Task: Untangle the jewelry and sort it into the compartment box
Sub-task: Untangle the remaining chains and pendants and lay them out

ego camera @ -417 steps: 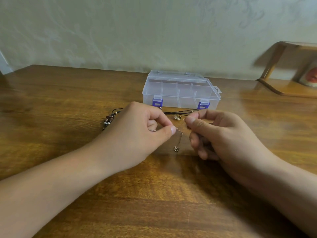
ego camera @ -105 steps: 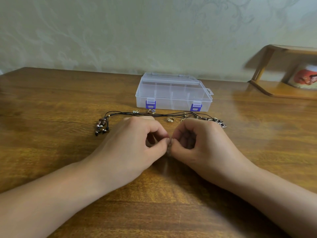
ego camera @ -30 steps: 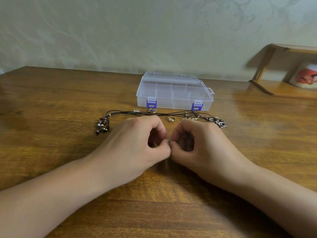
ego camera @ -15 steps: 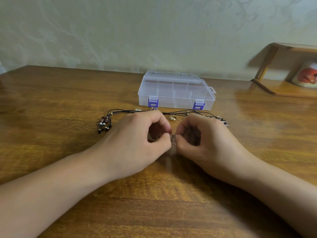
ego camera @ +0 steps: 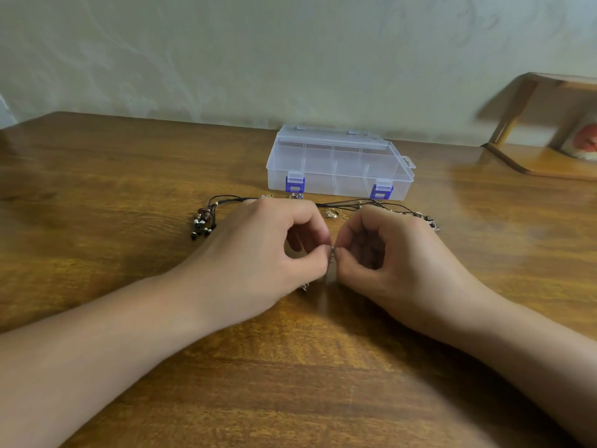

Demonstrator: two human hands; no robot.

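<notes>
Both hands sit close together on the bench (ego camera: 97,195), fingers curled. The left hand (ego camera: 258,253) and the right hand (ego camera: 397,263) each pinch the same fine chain (ego camera: 332,253) between thumb and forefinger, their fingertips nearly touching. The chain is too thin to make out well; a small clasp (ego camera: 303,287) shows just under the left hand, near its thumb.

Just beyond the knuckles of both hands lies the black cord necklace (ego camera: 349,203), running from a cluster of beads (ego camera: 203,223) left of the left hand to a small charm (ego camera: 433,224) past the right hand. A few small rings (ego camera: 332,214) lie between the cord and the hands. Farther beyond stands the compartment box (ego camera: 339,164), its lid down and both blue latches closed.

The likely trouble is in the pull. If the hands draw apart too sharply, the knot may tighten rather than loosen, or a thin link may give. With the pinch points so close, the chain could also slip out and drop. A wide sweep of either hand might drag the cord and scatter the rings. And nothing can be sorted while the box is latched; one hand must come free to open it.
</notes>
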